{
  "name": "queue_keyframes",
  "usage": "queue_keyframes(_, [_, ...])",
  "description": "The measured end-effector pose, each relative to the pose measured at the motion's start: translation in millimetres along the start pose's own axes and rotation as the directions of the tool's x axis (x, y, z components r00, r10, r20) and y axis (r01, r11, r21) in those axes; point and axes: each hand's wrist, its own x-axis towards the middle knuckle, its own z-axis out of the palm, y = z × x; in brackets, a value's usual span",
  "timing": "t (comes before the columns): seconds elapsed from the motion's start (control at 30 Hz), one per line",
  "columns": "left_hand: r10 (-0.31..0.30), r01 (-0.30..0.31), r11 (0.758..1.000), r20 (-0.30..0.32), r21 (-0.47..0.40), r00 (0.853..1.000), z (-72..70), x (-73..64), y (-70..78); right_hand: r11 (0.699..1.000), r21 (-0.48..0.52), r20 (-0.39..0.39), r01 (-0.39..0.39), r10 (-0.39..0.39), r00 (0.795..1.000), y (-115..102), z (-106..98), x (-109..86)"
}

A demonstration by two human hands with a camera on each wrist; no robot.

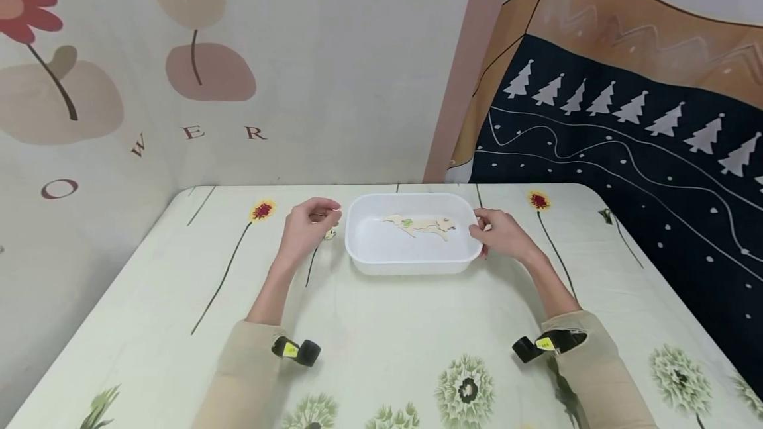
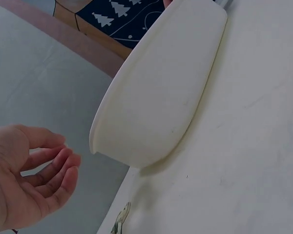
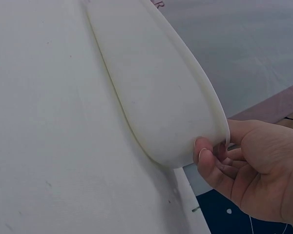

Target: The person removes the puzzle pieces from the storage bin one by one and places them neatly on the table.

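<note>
Flower-printed tablecloth [image 1: 381, 323] lies under a white plastic box [image 1: 411, 269], which stands near the far edge. The right hand [image 1: 503, 236] pinches the rim at the box's right end; the left hand [image 1: 304, 230] is just beside the left end, not touching, its fingers loosely curled with nothing visible in them. It would be wise to keep the box level, so the pale flat piece [image 1: 426, 224] inside does not slide; what this piece is, I cannot tell exactly, and both wrist views hide it
</note>
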Motion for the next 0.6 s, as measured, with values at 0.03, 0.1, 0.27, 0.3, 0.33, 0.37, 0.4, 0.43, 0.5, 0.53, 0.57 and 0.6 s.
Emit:
queue_keyframes(0.03, [0.003, -0.003, 1.000, 0.003, -0.003, 1.000, 2.2, -0.2, 1.9, 1.000, 0.000, -0.002, 0.002, -0.002, 1.000, 0, 0, 0.0])
queue_keyframes(0.1, [0.014, -0.014, 1.000, 0.010, -0.006, 1.000, 6.5, -0.9, 5.2, 1.000, 0.002, -0.005, 0.008, -0.008, 1.000, 0, 0, -0.2])
queue_keyframes(0.27, [0.058, -0.056, 0.998, 0.032, -0.041, 0.998, 17.2, -2.1, 12.5, 1.000, 0.006, -0.005, 0.015, -0.015, 1.000, 0, 0, -0.2])
queue_keyframes(0.3, [0.068, -0.067, 0.997, 0.034, -0.049, 0.997, 19.5, -2.0, 13.8, 1.000, 0.007, -0.005, 0.013, -0.013, 1.000, 0, 0, -0.3])
queue_keyframes(0.33, [0.077, -0.075, 0.995, 0.038, -0.058, 0.996, 21.9, -1.6, 15.1, 1.000, 0.007, -0.006, 0.010, -0.010, 1.000, 0, 0, -0.4])
queue_keyframes(0.37, [0.088, -0.085, 0.994, 0.041, -0.065, 0.995, 24.3, -1.2, 16.1, 1.000, 0.007, -0.006, 0.007, -0.007, 1.000, 0, 0, -0.4])
queue_keyframes(0.4, [0.095, -0.092, 0.994, 0.045, -0.067, 0.994, 26.8, -0.7, 17.1, 1.000, 0.006, -0.006, 0.004, -0.004, 1.000, 0, 0, -0.2])
queue_keyframes(0.43, [0.100, -0.097, 0.993, 0.049, -0.069, 0.994, 29.4, -0.2, 18.1, 1.000, 0.006, -0.005, 0.001, -0.001, 1.000, 0, 0, 0.0])
queue_keyframes(0.5, [0.105, -0.101, 0.993, 0.053, -0.059, 0.993, 34.7, 0.6, 20.0, 1.000, 0.006, -0.003, -0.005, 0.005, 1.000, 1, 1, 0.8])
queue_keyframes(0.53, [0.108, -0.104, 0.993, 0.058, -0.058, 0.992, 37.6, 1.2, 21.1, 1.000, 0.005, -0.003, -0.009, 0.009, 1.000, 1, 1, 1.0])
queue_keyframes(0.57, [0.111, -0.107, 0.993, 0.062, -0.057, 0.992, 40.6, 2.0, 21.9, 1.000, 0.005, -0.003, -0.011, 0.011, 1.000, 1, 1, 1.3])
queue_keyframes(0.6, [0.114, -0.110, 0.992, 0.066, -0.055, 0.991, 43.8, 3.0, 22.6, 1.000, 0.006, -0.003, -0.013, 0.013, 1.000, 2, 1, 1.5])
